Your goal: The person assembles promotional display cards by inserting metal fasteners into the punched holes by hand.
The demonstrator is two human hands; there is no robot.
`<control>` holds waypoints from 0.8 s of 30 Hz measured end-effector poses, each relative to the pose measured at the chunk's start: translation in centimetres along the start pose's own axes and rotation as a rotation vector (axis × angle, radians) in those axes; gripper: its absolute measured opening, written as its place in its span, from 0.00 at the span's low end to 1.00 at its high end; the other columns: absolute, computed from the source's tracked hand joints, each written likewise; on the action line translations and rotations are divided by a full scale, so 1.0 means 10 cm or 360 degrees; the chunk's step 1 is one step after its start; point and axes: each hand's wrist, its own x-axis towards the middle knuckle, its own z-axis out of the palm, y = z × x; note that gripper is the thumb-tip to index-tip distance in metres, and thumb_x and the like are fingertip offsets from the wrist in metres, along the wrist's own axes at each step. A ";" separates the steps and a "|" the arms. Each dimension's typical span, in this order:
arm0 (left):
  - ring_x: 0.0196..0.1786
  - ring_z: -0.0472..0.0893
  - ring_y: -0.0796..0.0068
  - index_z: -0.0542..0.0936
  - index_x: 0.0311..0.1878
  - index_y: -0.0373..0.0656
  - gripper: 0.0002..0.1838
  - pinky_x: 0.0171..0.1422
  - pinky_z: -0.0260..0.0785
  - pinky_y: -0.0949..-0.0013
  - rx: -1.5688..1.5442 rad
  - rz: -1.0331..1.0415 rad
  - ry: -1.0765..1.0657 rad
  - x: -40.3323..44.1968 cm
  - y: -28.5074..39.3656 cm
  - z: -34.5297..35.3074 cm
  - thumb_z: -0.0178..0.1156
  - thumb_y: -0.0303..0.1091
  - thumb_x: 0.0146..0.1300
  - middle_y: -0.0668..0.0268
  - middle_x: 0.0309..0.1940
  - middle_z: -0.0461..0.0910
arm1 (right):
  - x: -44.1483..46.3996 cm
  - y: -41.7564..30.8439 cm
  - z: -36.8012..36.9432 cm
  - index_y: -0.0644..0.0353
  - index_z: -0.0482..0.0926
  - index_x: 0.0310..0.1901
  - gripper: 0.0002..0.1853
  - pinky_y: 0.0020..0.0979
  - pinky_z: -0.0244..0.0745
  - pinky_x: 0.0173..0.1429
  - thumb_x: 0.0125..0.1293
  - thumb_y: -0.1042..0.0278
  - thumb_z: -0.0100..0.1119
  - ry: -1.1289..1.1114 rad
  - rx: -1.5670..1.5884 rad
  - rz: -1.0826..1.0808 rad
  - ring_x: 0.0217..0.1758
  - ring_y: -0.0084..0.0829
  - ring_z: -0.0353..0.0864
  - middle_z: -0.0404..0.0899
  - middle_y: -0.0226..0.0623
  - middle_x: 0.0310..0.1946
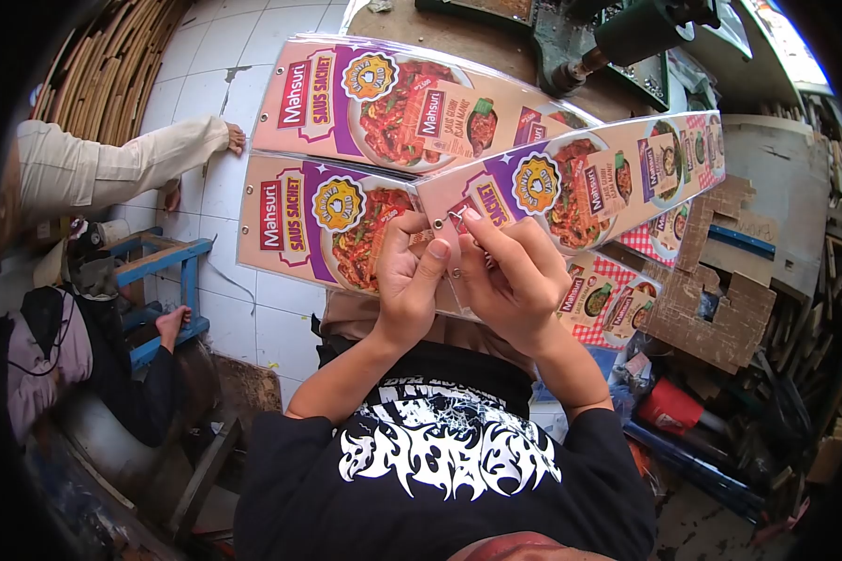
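Note:
A long printed sign strip [617,173] with Mahsuri sauce pictures lies slanted in front of me, its near end between my hands. My left hand [410,276] is closed on that end, thumb and fingers beside a metal eyelet [438,224]. My right hand [515,271] is closed in a pinch at the same end; a thin, light, wire-like piece shows by its fingertips, too small to make out. A second eyelet [456,274] shows between the hands. Below the held strip lies another sign strip [323,220], partly hidden by it and my left hand.
A stack of matching strips [384,103] lies on the work table [440,23]. Behind it stands a dark green press machine [617,47]. Worn boards [720,280] are at the right. At the left are a blue stool frame [192,285] and other people's limbs.

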 end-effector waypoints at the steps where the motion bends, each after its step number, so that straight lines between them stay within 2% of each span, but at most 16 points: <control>1: 0.50 0.78 0.78 0.64 0.57 0.36 0.13 0.55 0.71 0.73 -0.0019 -0.0008 0.0013 0.00 0.01 0.01 0.50 0.30 0.75 0.58 0.50 0.76 | 0.00 0.00 0.00 0.63 0.84 0.46 0.18 0.28 0.66 0.25 0.50 0.83 0.69 0.0000 0.0000 0.0000 0.21 0.27 0.70 0.72 0.31 0.21; 10: 0.46 0.76 0.82 0.65 0.53 0.37 0.09 0.48 0.71 0.78 0.0041 -0.0019 0.0039 -0.01 -0.03 0.00 0.50 0.28 0.75 0.64 0.46 0.74 | -0.07 0.09 0.02 0.66 0.84 0.48 0.24 0.29 0.65 0.27 0.44 0.82 0.68 -0.0073 -0.0155 -0.0328 0.23 0.28 0.69 0.71 0.30 0.24; 12: 0.46 0.76 0.82 0.65 0.53 0.38 0.09 0.48 0.70 0.78 0.0074 0.0016 0.0030 -0.01 -0.04 -0.02 0.50 0.28 0.75 0.64 0.46 0.74 | -0.06 0.04 -0.01 0.65 0.85 0.46 0.21 0.28 0.66 0.25 0.46 0.87 0.68 -0.0138 -0.0236 -0.0362 0.21 0.29 0.69 0.73 0.32 0.24; 19: 0.45 0.76 0.83 0.64 0.55 0.39 0.09 0.47 0.70 0.79 0.0095 0.0091 0.0012 -0.01 -0.08 -0.01 0.48 0.27 0.75 0.64 0.47 0.74 | -0.03 0.05 0.01 0.65 0.85 0.46 0.21 0.27 0.65 0.25 0.46 0.87 0.68 -0.0160 -0.0161 -0.0298 0.21 0.28 0.69 0.71 0.31 0.23; 20: 0.45 0.76 0.83 0.64 0.55 0.39 0.09 0.47 0.70 0.79 0.0093 0.0095 0.0010 -0.01 -0.07 -0.01 0.48 0.27 0.75 0.64 0.47 0.74 | -0.01 0.03 -0.01 0.64 0.84 0.47 0.21 0.29 0.66 0.26 0.46 0.84 0.68 -0.0188 -0.0123 -0.0214 0.22 0.29 0.70 0.71 0.31 0.23; 21: 0.46 0.77 0.82 0.63 0.56 0.38 0.10 0.48 0.70 0.79 0.0076 0.0077 -0.0010 -0.01 -0.06 -0.01 0.48 0.27 0.75 0.62 0.47 0.76 | 0.00 0.02 -0.02 0.64 0.84 0.47 0.21 0.31 0.67 0.28 0.46 0.81 0.68 -0.0216 -0.0086 -0.0129 0.23 0.30 0.71 0.70 0.31 0.24; 24: 0.48 0.78 0.80 0.62 0.58 0.37 0.13 0.50 0.71 0.78 0.0049 0.0059 -0.0057 -0.01 -0.05 -0.03 0.49 0.29 0.75 0.57 0.49 0.78 | 0.01 0.01 -0.04 0.62 0.84 0.47 0.20 0.32 0.68 0.28 0.49 0.81 0.69 -0.0243 -0.0044 -0.0026 0.24 0.31 0.72 0.71 0.32 0.24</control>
